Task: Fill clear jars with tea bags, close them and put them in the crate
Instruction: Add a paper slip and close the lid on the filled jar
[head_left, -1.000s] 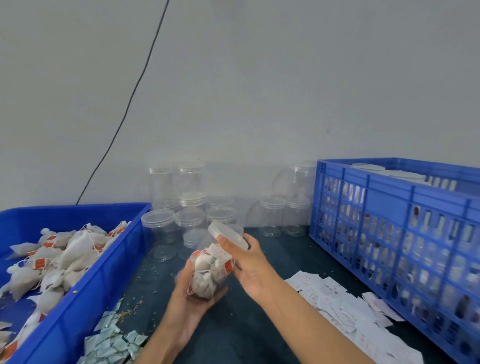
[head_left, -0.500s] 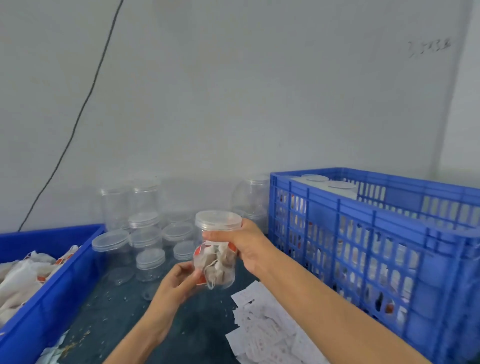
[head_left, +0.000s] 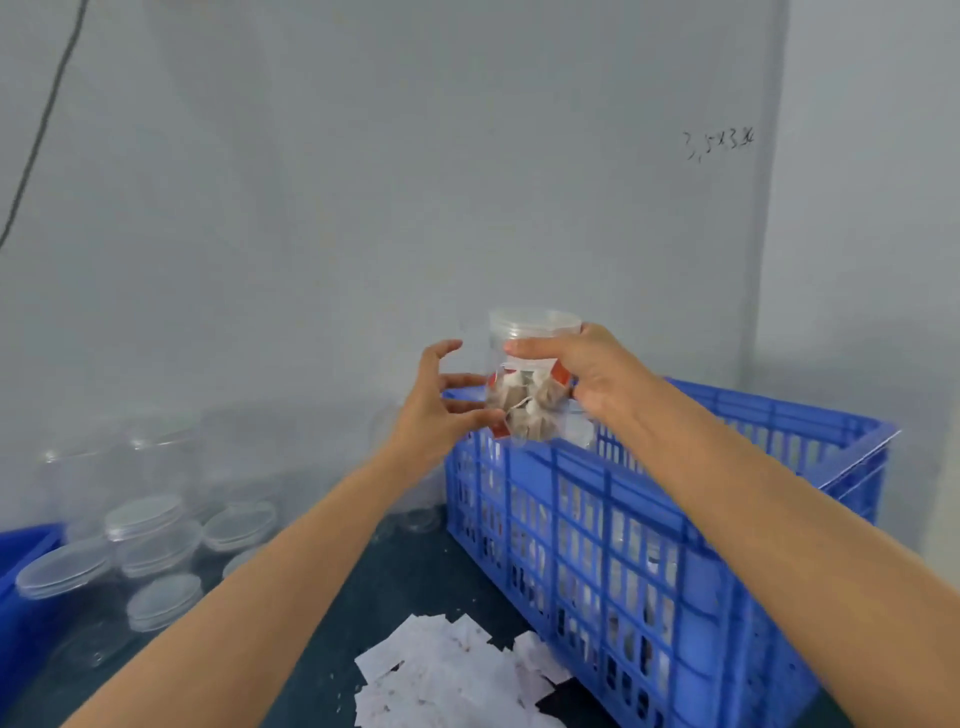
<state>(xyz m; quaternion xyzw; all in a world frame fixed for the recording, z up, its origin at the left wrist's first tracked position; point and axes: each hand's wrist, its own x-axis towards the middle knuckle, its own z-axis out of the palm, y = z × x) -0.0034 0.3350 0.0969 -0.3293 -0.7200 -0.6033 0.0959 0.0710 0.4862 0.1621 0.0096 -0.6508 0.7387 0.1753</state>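
Observation:
A clear jar (head_left: 524, 395) with a clear lid on top holds several tea bags with red tags. My right hand (head_left: 597, 379) grips the jar near its top and holds it upright in the air, just over the near left corner of the blue slatted crate (head_left: 623, 525). My left hand (head_left: 436, 410) hovers at the jar's left side with fingers spread, its fingertips touching or almost touching the lower wall. Filled jars show through the crate's slats.
Several empty clear jars with lids (head_left: 145, 519) stand on the dark table (head_left: 374, 597) at the left, against the grey wall. A corner of a blue bin (head_left: 21, 551) shows at the far left. Loose white paper slips (head_left: 447, 675) lie by the crate's front.
The lid went from tilted to seated on the jar. My right hand lifted the jar up and right to above the crate's corner. My left hand let go of the bottom and opened beside it.

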